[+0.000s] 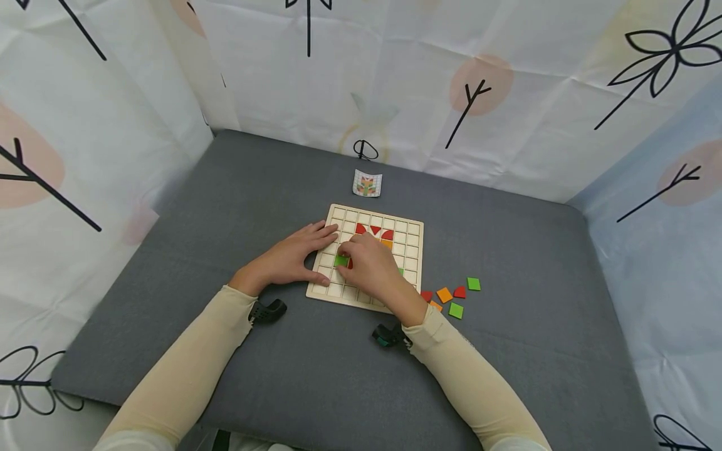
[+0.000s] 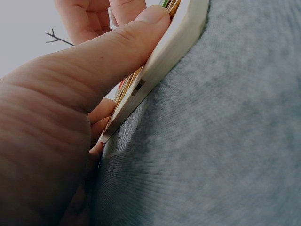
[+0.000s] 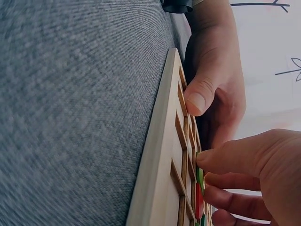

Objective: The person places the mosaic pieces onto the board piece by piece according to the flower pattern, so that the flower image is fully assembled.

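On the table lies a square wooden grid board, its left part under my left hand. The left fingers are stretched out along the far left edge, and the thumb presses on the board's top face near the left rim. My right hand is over the board's middle, thumb and fingertips pinching a green tile at the grid. Red tiles and an orange tile sit in cells beyond it. The right hand hides much of the middle cells.
Loose tiles lie right of the board: green squares, an orange tile, red pieces and others partly behind the right wrist. A small pattern card lies beyond the board on the grey table. Printed cloth walls surround the table.
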### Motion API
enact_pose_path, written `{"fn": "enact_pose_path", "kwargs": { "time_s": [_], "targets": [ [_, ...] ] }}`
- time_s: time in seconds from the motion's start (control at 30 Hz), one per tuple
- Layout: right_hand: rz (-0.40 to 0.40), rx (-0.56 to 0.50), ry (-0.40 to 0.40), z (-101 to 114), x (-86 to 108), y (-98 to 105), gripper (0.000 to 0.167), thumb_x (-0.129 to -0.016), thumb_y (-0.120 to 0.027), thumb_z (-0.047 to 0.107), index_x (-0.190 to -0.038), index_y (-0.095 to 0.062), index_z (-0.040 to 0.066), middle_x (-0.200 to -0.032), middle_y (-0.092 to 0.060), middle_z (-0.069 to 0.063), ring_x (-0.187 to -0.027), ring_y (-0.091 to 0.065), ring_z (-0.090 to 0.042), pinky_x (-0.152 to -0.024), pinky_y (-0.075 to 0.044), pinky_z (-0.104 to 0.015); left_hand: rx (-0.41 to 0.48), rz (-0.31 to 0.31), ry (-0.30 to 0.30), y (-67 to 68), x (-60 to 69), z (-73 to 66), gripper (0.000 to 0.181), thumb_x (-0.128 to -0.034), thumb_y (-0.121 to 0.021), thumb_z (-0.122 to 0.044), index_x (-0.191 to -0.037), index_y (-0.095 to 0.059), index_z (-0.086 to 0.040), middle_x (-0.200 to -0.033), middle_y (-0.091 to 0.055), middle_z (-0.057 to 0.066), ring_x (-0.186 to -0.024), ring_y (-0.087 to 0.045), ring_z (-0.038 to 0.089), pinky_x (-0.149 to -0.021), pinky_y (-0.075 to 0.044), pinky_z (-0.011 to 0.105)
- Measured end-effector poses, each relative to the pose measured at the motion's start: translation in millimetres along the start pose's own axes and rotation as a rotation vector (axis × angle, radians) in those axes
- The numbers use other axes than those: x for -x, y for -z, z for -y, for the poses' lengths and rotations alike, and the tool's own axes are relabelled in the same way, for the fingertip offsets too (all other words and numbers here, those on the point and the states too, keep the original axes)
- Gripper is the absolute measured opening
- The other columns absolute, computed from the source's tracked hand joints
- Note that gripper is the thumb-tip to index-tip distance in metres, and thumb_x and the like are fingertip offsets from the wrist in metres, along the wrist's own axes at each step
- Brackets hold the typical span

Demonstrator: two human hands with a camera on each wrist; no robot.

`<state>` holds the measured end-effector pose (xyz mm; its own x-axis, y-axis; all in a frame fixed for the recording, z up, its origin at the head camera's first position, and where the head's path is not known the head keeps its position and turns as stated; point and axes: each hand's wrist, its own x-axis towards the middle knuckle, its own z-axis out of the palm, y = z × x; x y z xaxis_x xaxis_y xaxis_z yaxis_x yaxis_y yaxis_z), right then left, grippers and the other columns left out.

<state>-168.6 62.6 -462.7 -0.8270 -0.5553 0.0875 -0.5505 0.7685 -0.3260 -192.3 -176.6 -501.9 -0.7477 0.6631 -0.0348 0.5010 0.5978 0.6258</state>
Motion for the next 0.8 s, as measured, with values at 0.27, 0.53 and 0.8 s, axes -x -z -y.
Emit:
{"fn": "enact_pose_path", "kwargs": {
  "time_s": [0.27,0.53,0.8],
  "targets": [
    [0.004,-0.003,0.008,0,-0.1,0,0.018,-0.094,-0.085,0.020,-0.110,-0.083,0.011,-0.100,-0.073,-0.002,-0.101,-0.065,-0.024,-0.083,-0.058,-0.040,0.003,-0.001,-0.006,-0.4,-0.4,0.8,0.109,-0.0877,-0.090,-0.053,-0.171,-0.034,-0.009,-0.180,-0.020,0.004,-0.166,-0.006,0.033,-0.130,-0.014,0.060],
    [-0.009,-0.009,0.017,0,0.6,1,0.018,-0.094,-0.085,0.019,-0.110,-0.083,0.011,-0.100,-0.072,-0.002,-0.098,-0.065,-0.023,-0.081,-0.058,-0.039,0.002,-0.004,-0.010,-0.1,-1.0,0.6,0.109,-0.0878,-0.090,-0.053,-0.171,-0.034,-0.009,-0.180,-0.021,0.004,-0.166,-0.006,0.033,-0.130,-0.014,0.061],
    [-0.025,-0.023,0.015,3,7.0,12,0.019,-0.095,-0.082,0.016,-0.113,-0.083,0.011,-0.103,-0.075,-0.002,-0.103,-0.066,-0.023,-0.084,-0.058,-0.039,-0.006,-0.001,-0.002,-0.4,-0.5,0.9,0.109,-0.0877,-0.090,-0.053,-0.171,-0.034,-0.010,-0.180,-0.021,0.004,-0.166,-0.007,0.034,-0.130,-0.014,0.061]
  ]
}}
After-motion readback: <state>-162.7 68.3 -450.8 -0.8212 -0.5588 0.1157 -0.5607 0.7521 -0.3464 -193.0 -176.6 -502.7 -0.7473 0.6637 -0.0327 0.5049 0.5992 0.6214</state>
